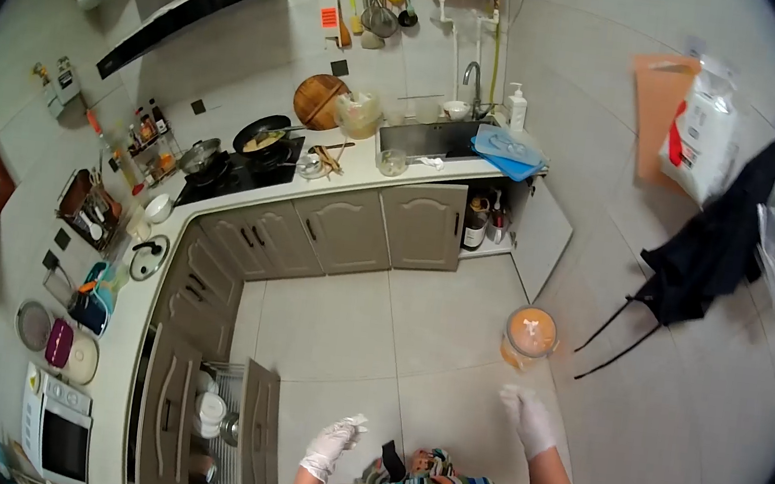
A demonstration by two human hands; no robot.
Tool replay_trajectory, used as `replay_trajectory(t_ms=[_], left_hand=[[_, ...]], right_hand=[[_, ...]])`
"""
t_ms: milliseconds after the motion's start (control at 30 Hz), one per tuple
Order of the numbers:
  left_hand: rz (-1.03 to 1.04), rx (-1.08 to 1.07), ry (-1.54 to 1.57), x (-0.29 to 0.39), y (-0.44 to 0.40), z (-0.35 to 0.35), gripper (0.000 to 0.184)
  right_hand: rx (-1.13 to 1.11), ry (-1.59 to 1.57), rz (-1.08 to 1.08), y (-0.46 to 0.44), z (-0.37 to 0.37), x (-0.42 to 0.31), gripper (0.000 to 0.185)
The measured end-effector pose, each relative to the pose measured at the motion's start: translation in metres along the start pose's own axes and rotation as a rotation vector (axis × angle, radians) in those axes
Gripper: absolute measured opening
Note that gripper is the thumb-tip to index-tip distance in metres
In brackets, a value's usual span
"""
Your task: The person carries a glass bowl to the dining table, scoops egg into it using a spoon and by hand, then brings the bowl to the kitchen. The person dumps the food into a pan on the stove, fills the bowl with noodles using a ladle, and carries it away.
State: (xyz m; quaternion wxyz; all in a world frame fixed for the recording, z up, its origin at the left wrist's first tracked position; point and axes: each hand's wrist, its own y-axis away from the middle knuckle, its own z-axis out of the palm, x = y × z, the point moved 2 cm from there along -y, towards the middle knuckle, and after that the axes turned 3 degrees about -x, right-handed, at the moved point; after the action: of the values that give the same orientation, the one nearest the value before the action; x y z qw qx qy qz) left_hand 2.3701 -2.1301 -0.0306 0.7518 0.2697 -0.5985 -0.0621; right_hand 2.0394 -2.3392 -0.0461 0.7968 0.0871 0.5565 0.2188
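Observation:
My left hand (333, 446), in a thin white glove, is at the lower middle above the floor, right of the open drawer (259, 434). Its fingers are bent together, and whether the white bit at their tips is loose glove or a held thing cannot be made out. My right hand (530, 422), also gloved in white, is at the lower right with its fingers stretched forward and nothing visible in them. Just beyond it, a round bin (531, 333) with an orange top and a small white scrap on it stands on the floor near the wall.
An under-sink cabinet door (540, 239) stands open at the right. Dishes (211, 409) sit in the pulled-out drawer. On the counter (357, 178) are a pan (261, 134) on the stove and a blue item (512, 151) by the sink. An apron (711, 248) hangs on the wall.

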Motion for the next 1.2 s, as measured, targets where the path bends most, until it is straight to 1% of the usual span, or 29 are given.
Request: replay_trajectory(t_ms=[33, 67, 133, 167, 200, 267, 300, 333, 367, 400, 433, 467, 500, 567, 633, 667, 767, 800, 867, 900, 933, 967, 1000, 1033, 1100, 1133, 1200], left_hand=[[0.006, -0.013, -0.009, 0.015, -0.024, -0.008, 0.030], [0.010, 0.028, -0.046, 0.032, -0.047, -0.015, 0.030], [0.027, 0.089, 0.001, 0.059, -0.093, -0.033, 0.031], [0.033, 0.081, 0.027, 0.078, -0.114, -0.038, 0.036], [0.066, 0.073, 0.116, 0.097, -0.140, -0.036, 0.039], [0.119, 0.054, 0.289, 0.133, -0.191, -0.033, 0.043], [0.148, 0.026, 0.273, 0.152, -0.228, -0.028, 0.053], [0.164, 0.028, 0.288, 0.174, -0.262, -0.018, 0.057], [0.181, 0.026, 0.302, 0.207, -0.296, -0.001, 0.061], [0.174, -0.015, 0.328, 0.234, -0.334, 0.015, 0.062], [0.159, -0.054, 0.355, 0.256, -0.370, 0.030, 0.063], [0.253, -0.119, 0.390, 0.281, -0.405, 0.042, 0.059], [0.346, -0.182, 0.423, 0.304, -0.439, 0.052, 0.056], [0.176, -0.133, 0.770, 0.337, -0.513, 0.060, 0.048], [0.104, 0.075, 0.756, 0.340, -0.612, 0.041, 0.045], [0.067, 0.175, 0.740, 0.345, -0.651, 0.032, 0.045], [0.000, 0.141, 0.863, 0.392, -0.719, 0.028, 0.041], [-0.025, 0.172, 0.957, 0.413, -0.737, 0.026, 0.038], [-0.078, 0.246, 1.142, 0.462, -0.766, 0.022, 0.032], [-0.008, 0.193, 1.132, 0.467, -0.791, 0.011, 0.028], [0.062, 0.141, 1.123, 0.471, -0.817, 0.000, 0.026], [0.023, 0.281, 1.216, 0.487, -0.840, 0.008, 0.029], [-0.017, 0.424, 1.305, 0.504, -0.859, 0.017, 0.035], [-0.015, 0.350, 1.244, 0.514, -0.870, 0.028, 0.035], [-0.004, 0.167, 1.112, 0.550, -0.881, 0.061, 0.036], [0.107, 0.131, 0.947, 0.561, -0.897, 0.086, 0.029], [0.324, -0.099, 0.827, 0.594, -0.887, 0.129, 0.019]], right_hand=[[-0.059, 0.114, -0.016, -0.034, 0.025, -0.017, 0.026], [-0.143, 0.349, -0.171, -0.092, 0.031, -0.006, 0.027], [-0.264, 0.555, -0.345, -0.167, 0.067, -0.010, 0.031], [-0.319, 0.443, -0.293, -0.187, 0.102, -0.028, 0.032], [-0.368, 0.332, -0.235, -0.207, 0.139, -0.048, 0.033], [-0.488, -0.062, 0.040, -0.244, 0.192, -0.066, 0.035], [-0.511, 0.176, -0.105, -0.262, 0.219, -0.074, 0.035], [-0.531, 0.415, -0.249, -0.278, 0.249, -0.081, 0.035], [-0.555, 0.585, -0.361, -0.294, 0.275, -0.090, 0.036], [-0.562, 0.750, -0.481, -0.310, 0.302, -0.099, 0.037], [-0.579, 0.842, -0.561, -0.322, 0.324, -0.105, 0.039], [-0.600, 0.932, -0.650, -0.339, 0.343, -0.115, 0.041], [-0.597, 0.825, -0.685, -0.360, 0.356, -0.126, 0.042], [-0.583, 0.604, -0.757, -0.404, 0.375, -0.149, 0.044], [-0.715, 0.418, -0.405, -0.448, 0.386, -0.163, 0.044], [-0.735, 0.445, -0.389, -0.466, 0.387, -0.172, 0.045], [-0.787, 0.486, -0.373, -0.527, 0.388, -0.196, 0.049], [-0.799, 0.468, -0.379, -0.549, 0.383, -0.203, 0.050], [-0.773, 0.340, -0.065, -0.578, 0.367, -0.226, 0.047], [-0.757, 0.277, 0.083, -0.592, 0.361, -0.247, 0.045], [-0.818, 0.303, -0.049, -0.603, 0.358, -0.273, 0.046], [-0.875, 0.327, -0.179, -0.612, 0.356, -0.298, 0.046], [-0.892, 0.398, -0.238, -0.627, 0.353, -0.319, 0.046], [-0.907, 0.467, -0.300, -0.642, 0.350, -0.341, 0.046], [-0.836, 0.710, -0.309, -0.693, 0.347, -0.385, 0.044], [-0.708, 0.591, -0.193, -0.720, 0.351, -0.391, 0.040], [-0.484, 0.360, 0.021, -0.780, 0.374, -0.390, 0.033]])
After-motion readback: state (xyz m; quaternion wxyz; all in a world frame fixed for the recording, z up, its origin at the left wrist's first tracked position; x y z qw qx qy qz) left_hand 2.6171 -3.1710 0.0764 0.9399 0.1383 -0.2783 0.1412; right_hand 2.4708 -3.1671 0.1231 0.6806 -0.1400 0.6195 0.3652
